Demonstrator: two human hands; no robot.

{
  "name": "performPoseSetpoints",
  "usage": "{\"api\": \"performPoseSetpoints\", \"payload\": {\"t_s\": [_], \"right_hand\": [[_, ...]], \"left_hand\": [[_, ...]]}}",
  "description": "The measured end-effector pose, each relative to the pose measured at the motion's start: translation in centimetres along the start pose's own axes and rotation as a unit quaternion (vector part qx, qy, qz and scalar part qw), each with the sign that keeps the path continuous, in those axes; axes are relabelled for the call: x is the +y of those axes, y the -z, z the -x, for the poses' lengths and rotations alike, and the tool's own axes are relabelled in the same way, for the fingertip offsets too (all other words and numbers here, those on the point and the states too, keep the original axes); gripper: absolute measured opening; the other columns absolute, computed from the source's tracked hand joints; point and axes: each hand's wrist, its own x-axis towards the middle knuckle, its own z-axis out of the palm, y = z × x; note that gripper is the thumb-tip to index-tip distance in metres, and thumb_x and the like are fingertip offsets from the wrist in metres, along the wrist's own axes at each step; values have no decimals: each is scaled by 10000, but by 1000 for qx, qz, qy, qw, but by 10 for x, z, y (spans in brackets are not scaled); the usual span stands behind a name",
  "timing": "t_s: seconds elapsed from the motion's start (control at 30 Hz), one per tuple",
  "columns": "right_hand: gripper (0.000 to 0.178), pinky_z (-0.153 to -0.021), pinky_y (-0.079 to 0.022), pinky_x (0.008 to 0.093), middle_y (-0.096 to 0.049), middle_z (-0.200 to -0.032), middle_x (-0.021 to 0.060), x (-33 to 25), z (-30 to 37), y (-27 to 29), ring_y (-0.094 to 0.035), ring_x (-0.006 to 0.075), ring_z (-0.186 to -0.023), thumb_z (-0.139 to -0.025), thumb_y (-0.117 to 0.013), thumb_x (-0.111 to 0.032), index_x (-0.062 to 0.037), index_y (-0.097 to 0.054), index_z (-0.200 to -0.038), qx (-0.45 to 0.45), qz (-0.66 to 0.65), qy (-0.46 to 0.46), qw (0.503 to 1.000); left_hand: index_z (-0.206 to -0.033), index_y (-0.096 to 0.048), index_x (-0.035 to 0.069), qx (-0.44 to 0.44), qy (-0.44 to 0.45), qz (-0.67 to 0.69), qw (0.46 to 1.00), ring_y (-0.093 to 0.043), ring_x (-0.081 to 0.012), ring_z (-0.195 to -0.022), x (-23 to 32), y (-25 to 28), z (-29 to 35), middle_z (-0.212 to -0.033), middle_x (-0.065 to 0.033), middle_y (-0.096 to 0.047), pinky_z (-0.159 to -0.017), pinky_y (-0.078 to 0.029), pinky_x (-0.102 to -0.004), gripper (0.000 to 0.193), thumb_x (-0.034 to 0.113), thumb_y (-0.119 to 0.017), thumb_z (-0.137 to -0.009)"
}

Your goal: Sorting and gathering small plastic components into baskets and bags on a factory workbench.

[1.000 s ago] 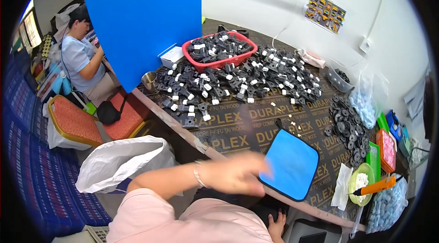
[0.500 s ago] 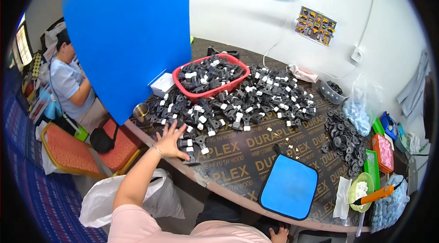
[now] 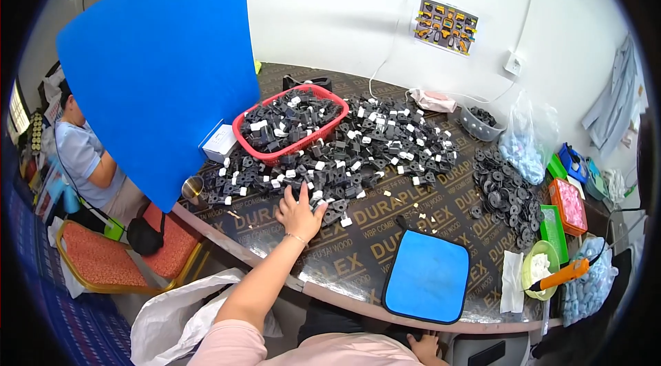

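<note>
My left hand point(image 3: 300, 212) reaches across the table and lies on the near edge of a wide heap of small black-and-white parts point(image 3: 372, 149). Its fingers are spread, and the index finger points into the heap. More of the same parts fill a red basket point(image 3: 242, 133) behind the heap. My right hand point(image 3: 425, 347) is low at the picture's bottom edge, under the front edge of the table. Only its knuckles show, and I cannot tell whether it holds anything.
A blue mat point(image 3: 428, 276) lies at the front edge of the brown printed table point(image 3: 358, 256). Black rings point(image 3: 506, 194), coloured trays point(image 3: 570, 204) and an orange tool point(image 3: 561, 274) lie at the right. A blue board point(image 3: 151, 77) stands at the left, with a seated person point(image 3: 86, 159) behind it. A white bag point(image 3: 175, 311) lies below.
My left hand has swung from near the blue mat out to the heap of parts, then shifted a little right along its near edge. The view has tilted upward.
</note>
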Motion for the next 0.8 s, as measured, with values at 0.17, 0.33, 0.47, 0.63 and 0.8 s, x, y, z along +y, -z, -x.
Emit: {"api": "performPoseSetpoints", "payload": {"t_s": [0.17,0.33,0.47,0.63,0.8], "right_hand": [[725,-1007,-346,447,-442,-1283,298,-3,5,10,-412,451,-1175,-800,-565,-546,56,-518,-1200,22,-16,8,1000],[750,-998,-350,456,-433,-1288,305,8,4,-3,-422,462,-1159,-786,-595,-522,53,-468,-1251,79,-38,44,995],[760,-1004,-340,461,-430,-1281,317,-1,11,9,-414,471,-1160,-789,-600,-510,43,-435,-1283,57,-55,33,996],[753,-1004,-337,469,-429,-1279,322,1,9,3,-401,475,-1169,-789,-602,-509,34,-441,-1284,62,-40,47,996],[752,-1000,-337,480,-416,-1296,316,10,4,-7,-376,473,-1190,-790,-608,-499,22,-427,-1301,69,-51,31,996]], "left_hand": [[-1375,-393,220,-19,-6,-15,1000,-349,-376,-1225,7,50,-8,-1420,-133,-309,-958,-284,-521,717,578,-571,-780],[-1337,-448,195,91,46,-117,988,-318,-345,-1269,-97,78,-52,-1423,-114,-329,-962,-284,-561,622,554,-511,-834],[-1398,-357,198,-32,96,-91,991,-122,-328,-1390,-131,86,-60,-1513,-53,-181,-1010,-169,-661,733,637,-465,-821],[-1403,-354,206,-68,143,-141,977,-102,-312,-1400,-127,78,-66,-1513,-52,-191,-1030,-82,-674,741,657,-434,-819],[-1339,-443,135,-43,108,-141,983,-170,-337,-1374,-107,55,-44,-1477,-97,-272,-1051,-62,-633,733,647,-441,-815]]}}
